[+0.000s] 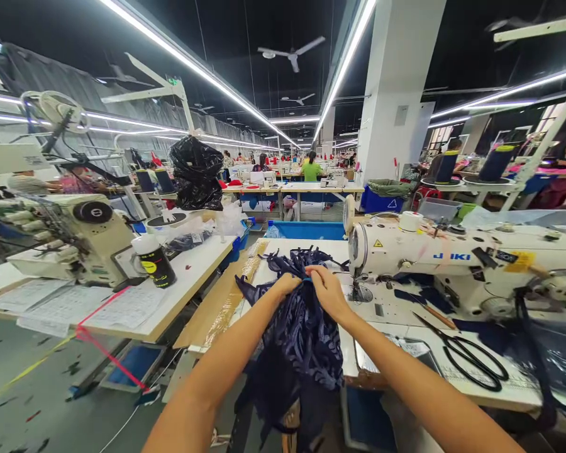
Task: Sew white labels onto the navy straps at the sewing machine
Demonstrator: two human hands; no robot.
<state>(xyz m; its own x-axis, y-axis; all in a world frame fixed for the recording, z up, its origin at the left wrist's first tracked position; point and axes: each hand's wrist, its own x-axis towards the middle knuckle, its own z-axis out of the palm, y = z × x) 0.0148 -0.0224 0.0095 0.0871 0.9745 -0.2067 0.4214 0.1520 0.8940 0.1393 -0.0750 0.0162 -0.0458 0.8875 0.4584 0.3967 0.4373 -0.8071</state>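
Note:
Dark navy lace fabric (pixel 306 333) hangs over the front edge of the white sewing table, with more of it bunched on the tabletop. My left hand (pixel 287 285) pinches the bunched fabric near its top. Close beside it on the right, my right hand (pixel 325 289) grips the same fabric, fingers bent toward the left hand. A thin blue band (pixel 306 279) shows between the two hands. Just right of my hands stands a white sewing machine (pixel 405 248), its needle area not touched by either hand.
Black scissors (pixel 471 355) and a wooden-handled tool (pixel 438 314) lie on the right of the table. A spray can (pixel 153 261) stands on the left table (pixel 193 277) near another machine (pixel 89 233). A blue bin (pixel 306 230) is behind the table. People sit farther back.

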